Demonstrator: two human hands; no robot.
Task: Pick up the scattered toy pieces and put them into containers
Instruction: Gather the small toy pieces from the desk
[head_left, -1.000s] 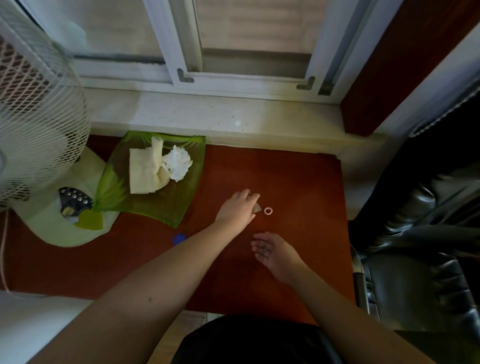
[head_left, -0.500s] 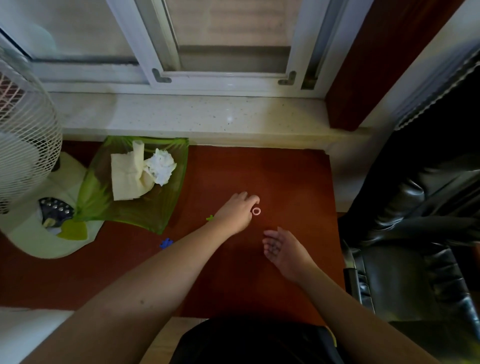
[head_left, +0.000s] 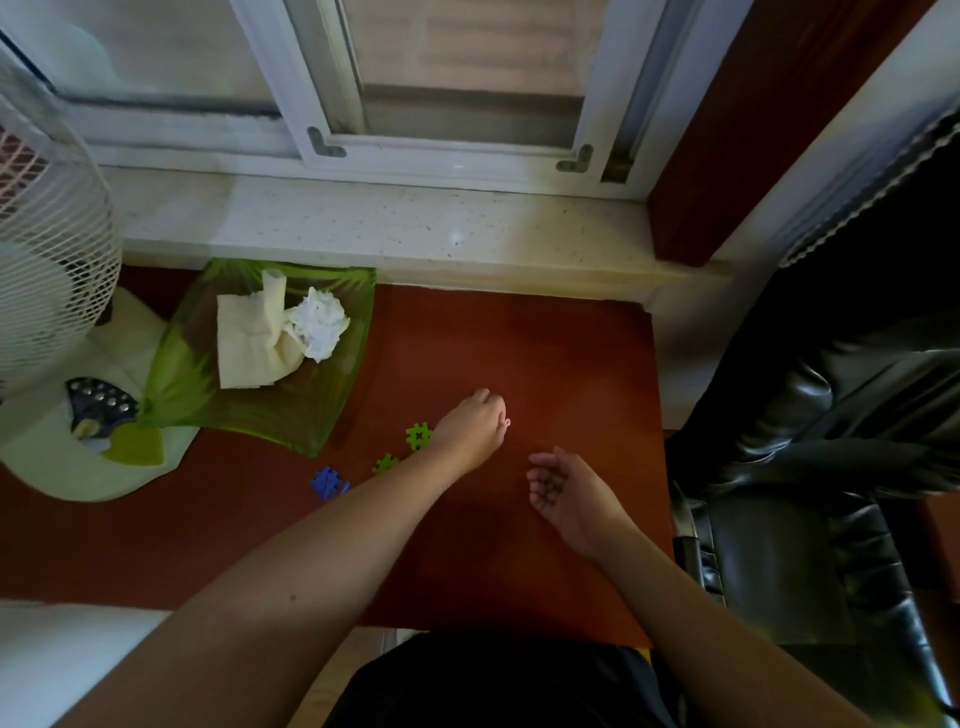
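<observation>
**Ring pinched at the left fingertips**

A small pale ring (head_left: 506, 423) is seen at the fingertips of the left hand (head_left: 470, 426), over the middle of the red table (head_left: 571, 353). The left hand is curled knuckles-up, and the ring appears to be pinched between its fingers; only an edge of it shows past them. The right hand (head_left: 569, 491) is held just below and to the right of the ring, palm up, with loosely curled fingers and nothing in it. The two hands are near each other but apart.

Three toy pieces are left on the table beside the left forearm: a green piece (head_left: 418, 435) close to the wrist, a second green piece (head_left: 385, 464) partly hidden by the arm, and a blue piece (head_left: 327, 482) further left. A green dish (head_left: 270, 421) with folded and crumpled paper (head_left: 280, 338) in it lies to the upper left, next to a fan (head_left: 52, 291).

Half a second earlier the ring was lying on the table just past the left fingertips; it is now taken up by them. The right hand is kept cupped in much the same place.
</observation>
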